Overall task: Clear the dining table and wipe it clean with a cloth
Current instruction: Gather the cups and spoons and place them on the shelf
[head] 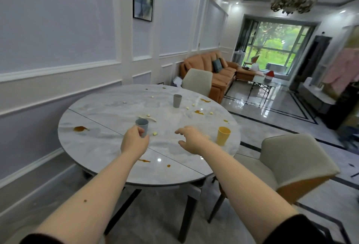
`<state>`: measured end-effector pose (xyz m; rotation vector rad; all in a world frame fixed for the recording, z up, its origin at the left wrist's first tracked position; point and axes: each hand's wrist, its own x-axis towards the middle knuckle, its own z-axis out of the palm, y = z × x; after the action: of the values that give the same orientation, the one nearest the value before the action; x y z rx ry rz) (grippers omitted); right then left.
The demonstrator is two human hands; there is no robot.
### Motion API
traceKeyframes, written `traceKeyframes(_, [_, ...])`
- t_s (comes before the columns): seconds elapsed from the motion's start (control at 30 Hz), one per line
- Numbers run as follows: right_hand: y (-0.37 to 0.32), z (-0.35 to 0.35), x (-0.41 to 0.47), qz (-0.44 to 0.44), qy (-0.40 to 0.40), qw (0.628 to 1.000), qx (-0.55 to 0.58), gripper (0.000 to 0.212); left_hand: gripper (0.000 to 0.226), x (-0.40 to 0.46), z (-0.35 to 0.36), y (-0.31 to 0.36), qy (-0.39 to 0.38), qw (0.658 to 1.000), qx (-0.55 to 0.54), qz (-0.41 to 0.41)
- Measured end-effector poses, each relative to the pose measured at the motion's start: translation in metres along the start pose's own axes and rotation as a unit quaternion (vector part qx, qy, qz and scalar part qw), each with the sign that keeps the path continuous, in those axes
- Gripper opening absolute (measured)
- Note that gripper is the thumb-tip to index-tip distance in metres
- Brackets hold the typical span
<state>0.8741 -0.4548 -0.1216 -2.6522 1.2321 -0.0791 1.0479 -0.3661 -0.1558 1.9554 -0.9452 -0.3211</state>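
Note:
A round marble dining table fills the middle of the view. My left hand grips a blue-grey cup near the table's centre. My right hand hovers over the table with fingers spread and relaxed, holding nothing, just left of a yellow cup. A grey cup stands further back. Brown sauce stains and small yellow crumbs are scattered over the top. A banana peel lies behind the blue-grey cup. No cloth is in sight.
One beige chair stands at the table's right, another at its far side. A wall runs along the left. Beyond lie an orange sofa, a low table and glossy floor.

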Motion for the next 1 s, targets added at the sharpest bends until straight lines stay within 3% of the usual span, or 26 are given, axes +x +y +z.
traceKeyframes(0.43, [0.014,0.028,0.117,0.028,-0.026,0.999,-0.002,0.044,0.026,0.100,0.055,-0.035,-0.061,0.996,-0.034,-0.055])
traceKeyframes(0.7, [0.043,0.070,0.231,0.010,-0.065,0.998,0.016,0.044,0.030,0.187,0.096,-0.070,-0.046,0.993,-0.011,-0.107])
traceKeyframes(0.87, [0.061,0.085,0.317,-0.009,-0.089,0.995,0.032,0.043,0.045,0.251,0.126,-0.083,-0.037,0.990,-0.002,-0.136])
traceKeyframes(1.0, [0.075,0.104,0.378,-0.022,-0.107,0.993,0.034,0.042,0.082,0.289,0.152,-0.101,-0.022,0.985,0.025,-0.169])
